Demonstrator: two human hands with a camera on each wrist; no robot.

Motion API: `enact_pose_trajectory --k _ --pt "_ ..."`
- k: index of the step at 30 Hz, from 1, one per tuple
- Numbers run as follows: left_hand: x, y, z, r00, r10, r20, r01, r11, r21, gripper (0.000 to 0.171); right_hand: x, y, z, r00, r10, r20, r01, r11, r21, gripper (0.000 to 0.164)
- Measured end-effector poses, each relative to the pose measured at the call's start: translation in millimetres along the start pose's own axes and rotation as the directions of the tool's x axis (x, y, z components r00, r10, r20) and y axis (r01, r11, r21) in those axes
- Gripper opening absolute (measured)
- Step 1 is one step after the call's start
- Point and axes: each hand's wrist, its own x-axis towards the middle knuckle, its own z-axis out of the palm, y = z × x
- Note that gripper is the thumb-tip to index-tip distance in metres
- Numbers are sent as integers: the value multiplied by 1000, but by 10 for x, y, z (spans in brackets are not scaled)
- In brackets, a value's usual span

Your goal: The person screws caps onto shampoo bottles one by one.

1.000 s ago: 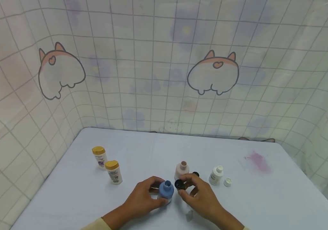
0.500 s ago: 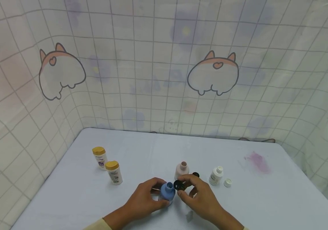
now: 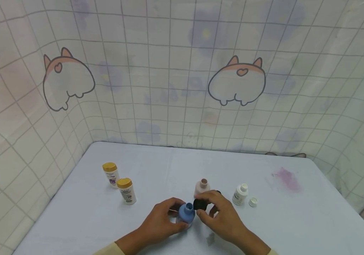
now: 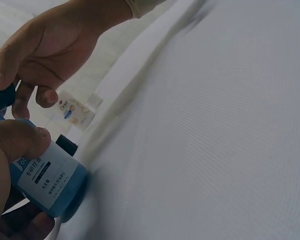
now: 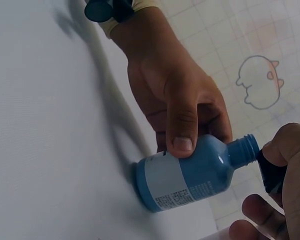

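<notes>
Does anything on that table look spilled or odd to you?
Yes: a pink smudge on the pale tabletop, right of the open white bottle. It looks like a stain, though whether anything spilled there, I can't tell.

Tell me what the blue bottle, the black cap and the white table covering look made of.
Blue bottle: probably plastic, smooth with a sheen; its shoulder catches light and its neck has threads. Black cap: perhaps plastic, by its crisp edge; too dark to judge finish. White table covering: seemingly matte fabric, with a fine weave-like grain.
</notes>
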Motion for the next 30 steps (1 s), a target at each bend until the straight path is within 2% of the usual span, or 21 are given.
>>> enact_pose_trajectory --k 4,13,16,22,30 --pt "-5 -13 13 999 33 -6 -33 999 -11 53 17 0 15 999 -41 -4 41 999 9 35" --pt "5 -26 23 998 63 -5 -63 998 -21 53 63 -37 39 998 -56 -10 56 998 28 41" --pt "10 -24 30 998 59 -2 -59 998 -24 52 72 -62 48 999 -35 -1 35 999 31 42" --pt "2 -3 41 997 75 -3 -75 996 -43 52 74 -106 61 998 57 29 -57 998 19 41" --pt "4 9 52 999 51 -4 -51 997 -54 53 68 -128 59 998 37 50 -38 999 26 41"
